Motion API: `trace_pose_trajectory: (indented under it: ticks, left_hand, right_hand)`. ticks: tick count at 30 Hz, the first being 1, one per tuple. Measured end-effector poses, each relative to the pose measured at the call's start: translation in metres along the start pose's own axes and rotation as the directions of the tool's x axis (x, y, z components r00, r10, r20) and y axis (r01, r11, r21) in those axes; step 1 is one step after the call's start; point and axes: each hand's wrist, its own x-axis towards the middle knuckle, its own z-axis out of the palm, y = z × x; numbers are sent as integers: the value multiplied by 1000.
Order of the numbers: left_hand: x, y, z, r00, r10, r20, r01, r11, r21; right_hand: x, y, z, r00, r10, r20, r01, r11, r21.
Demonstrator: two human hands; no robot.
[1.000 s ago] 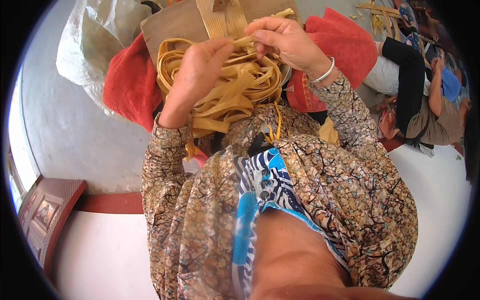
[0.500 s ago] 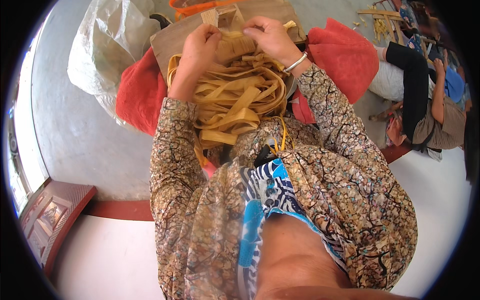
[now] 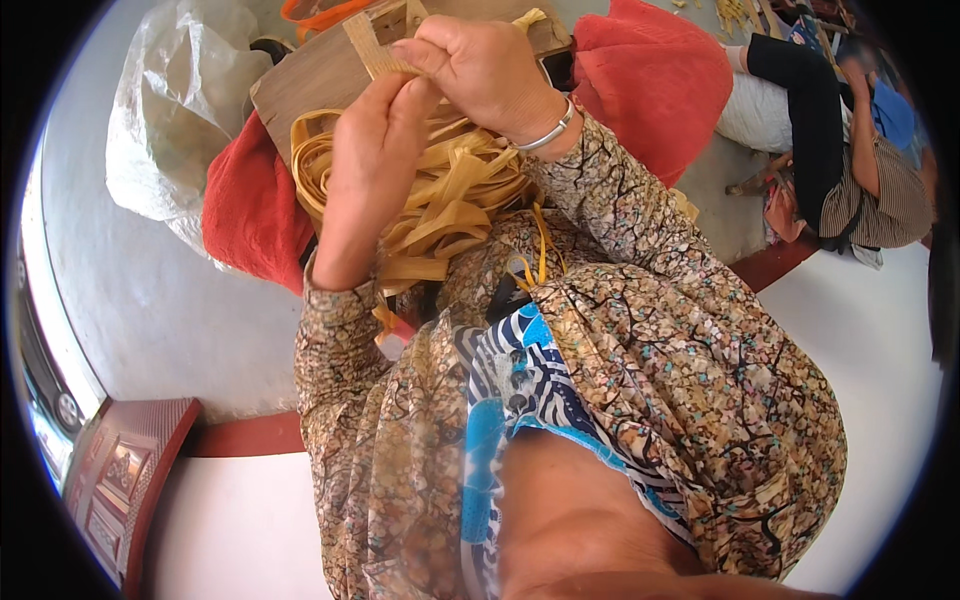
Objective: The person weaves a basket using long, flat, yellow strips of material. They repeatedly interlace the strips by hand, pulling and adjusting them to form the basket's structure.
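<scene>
My left hand (image 3: 375,155) and my right hand (image 3: 490,80) meet over a wooden board (image 3: 315,80). Both are closed, fingertips pinching a flat, pale-yellow plaited straw strip (image 3: 370,45). One end of this strip sticks up past my fingers toward the far side; the rest is hidden behind my hands. Below them, a loose heap of yellowish straw braid (image 3: 445,200) lies in loops over the near part of the board and toward my lap. My right wrist, wearing a silver bangle, crosses above the heap.
Red cloths lie left (image 3: 255,195) and right (image 3: 650,90) of the board. A translucent plastic bag (image 3: 175,120) stands far left, an orange-rimmed item (image 3: 320,12) beyond the board. Another person (image 3: 850,170) sits at right. A carved brown panel (image 3: 130,470) is at lower left.
My hands, apart before over the far part of the heap, have come together. My right hand has moved left, and the strip's end now points up and left. The whole view has shifted slightly.
</scene>
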Motion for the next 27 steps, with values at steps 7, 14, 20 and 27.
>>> trace_pose_trajectory:
  ticks: [7, 14, 20, 27]
  left_hand:
    - [-12, -23, -30, 999, 40, 24, -38, 996, -81]
    - [-45, 24, 4, 991, -35, 132, 116, 729, -674]
    - [-28, -1, 16, 967, -131, 218, 252, 615, -747]
    - [-41, -35, 17, 848, 524, -81, -387, 717, 580]
  right_hand:
    - [-48, -71, -27, 731, -3, 683, -565, 558, 607]
    - [-25, -53, -28, 954, 173, 245, -290, 737, 611]
    - [-32, -23, -15, 997, -72, 5, 72, 994, -84]
    - [-56, -10, -15, 953, 91, 290, -115, 991, 67]
